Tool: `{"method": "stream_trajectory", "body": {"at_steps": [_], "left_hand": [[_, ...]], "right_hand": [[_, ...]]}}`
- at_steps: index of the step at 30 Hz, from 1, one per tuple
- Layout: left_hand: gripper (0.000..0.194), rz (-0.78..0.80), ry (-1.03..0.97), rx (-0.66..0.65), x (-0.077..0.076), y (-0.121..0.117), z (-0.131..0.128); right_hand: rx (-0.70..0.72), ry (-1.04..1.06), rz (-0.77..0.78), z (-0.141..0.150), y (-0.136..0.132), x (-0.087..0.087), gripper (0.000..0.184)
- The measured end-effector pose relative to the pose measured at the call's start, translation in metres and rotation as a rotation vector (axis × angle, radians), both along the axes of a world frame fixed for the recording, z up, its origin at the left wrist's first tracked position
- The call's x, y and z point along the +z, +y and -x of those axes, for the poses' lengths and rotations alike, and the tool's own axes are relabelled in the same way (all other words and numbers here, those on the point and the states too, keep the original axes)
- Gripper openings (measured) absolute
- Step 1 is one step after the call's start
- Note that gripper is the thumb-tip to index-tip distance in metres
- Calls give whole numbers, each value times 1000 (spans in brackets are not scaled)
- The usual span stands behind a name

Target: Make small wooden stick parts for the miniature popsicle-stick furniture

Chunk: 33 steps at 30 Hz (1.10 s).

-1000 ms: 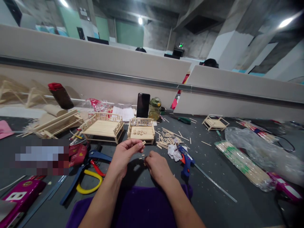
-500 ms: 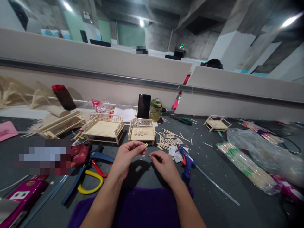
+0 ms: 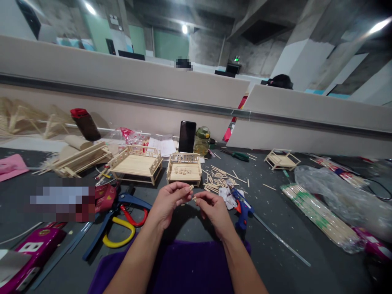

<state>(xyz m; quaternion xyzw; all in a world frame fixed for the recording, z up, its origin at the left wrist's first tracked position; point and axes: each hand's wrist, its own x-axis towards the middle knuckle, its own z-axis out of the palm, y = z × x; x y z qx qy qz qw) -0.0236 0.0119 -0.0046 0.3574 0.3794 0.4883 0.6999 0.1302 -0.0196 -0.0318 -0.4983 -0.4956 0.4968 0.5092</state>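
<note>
My left hand (image 3: 171, 201) pinches a small pale wooden piece (image 3: 191, 187) between thumb and fingertips. Close beside it, my right hand (image 3: 212, 208) is closed in a pinch on another tiny wooden bit (image 3: 194, 198). The fingertips of both hands nearly meet over the dark table. Just beyond them stands a miniature wooden bench (image 3: 184, 174) with small wooden pieces on its seat. A larger miniature bed-like frame (image 3: 136, 164) stands to its left. Cut stick pieces (image 3: 221, 178) lie heaped to the right, near a blue glue gun (image 3: 243, 210) with a clear glue stick.
Pliers with red and yellow handles (image 3: 119, 232) lie left of my hands. A phone (image 3: 187, 136) and a green-lidded jar (image 3: 202, 141) stand at the back. Packaged sticks (image 3: 318, 214) and a small wooden frame (image 3: 281, 159) are at right. A partition (image 3: 137, 77) closes off the far side.
My right hand has risen slightly, bringing its fingertips closer to the left hand's. Both hands still hold small wooden pieces. The whole view has shifted a little.
</note>
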Motion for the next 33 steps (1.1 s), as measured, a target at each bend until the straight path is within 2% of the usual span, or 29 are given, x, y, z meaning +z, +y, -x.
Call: {"method": "stream_trajectory", "body": {"at_steps": [3,11,14,18,23,30,33], "left_hand": [[22,10,-33,-34,0,0,-3],[25,22,-22,-13,-4,1,-5],[27,31,-4,5,-5,2,-3],[27,10,2,90,-6,6,3],[25,-6,-18,113,-8,9,7],[27,3,-20,86,-11,8,3],[29,13,-11,81,-12,9,3]], "right_hand": [[-8,10,0,2,0,1,24],[-78,22,19,4,2,-1,22],[-87,-115,14,2,5,-8,18],[-106,-310,-34,1,5,-15,9],[-92,-775,-149,6,2,-19,16],[7,-1035,-280,7,-1,-27,21],[-19,-996,-296,7,-2,-25,18]]}}
